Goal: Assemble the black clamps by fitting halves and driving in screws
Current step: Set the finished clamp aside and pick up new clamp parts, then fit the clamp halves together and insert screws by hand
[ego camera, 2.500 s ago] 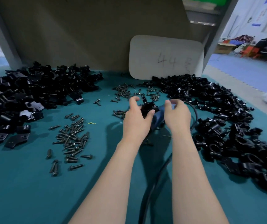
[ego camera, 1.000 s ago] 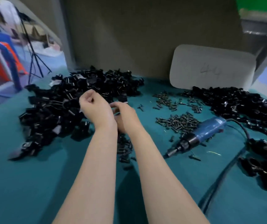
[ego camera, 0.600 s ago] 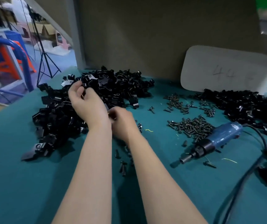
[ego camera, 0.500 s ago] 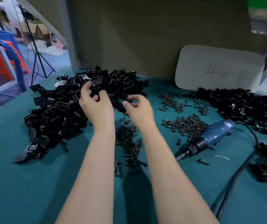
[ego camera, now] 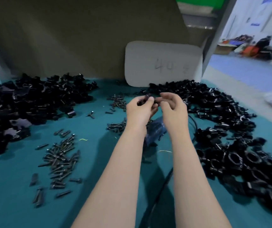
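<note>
My left hand grips a small black clamp piece above the middle of the teal table. My right hand is beside it, fingers curled, pinching the right end of the same black piece; motion blur hides the exact grip. A heap of loose black clamp halves lies at the left. A heap of assembled black clamps runs along the right. Dark screws lie scattered at the near left, more screws behind my hands. The blue electric screwdriver lies on the table under my wrists, mostly hidden.
The screwdriver's black cable runs toward the near edge between my forearms. A white board marked 44 leans against the brown back panel. The teal table shows bare cloth at the near left.
Both hands came away from the left heap of halves to the middle of the table with a black piece held between them. The view swung right, so the screwdriver now lies under my wrists.
</note>
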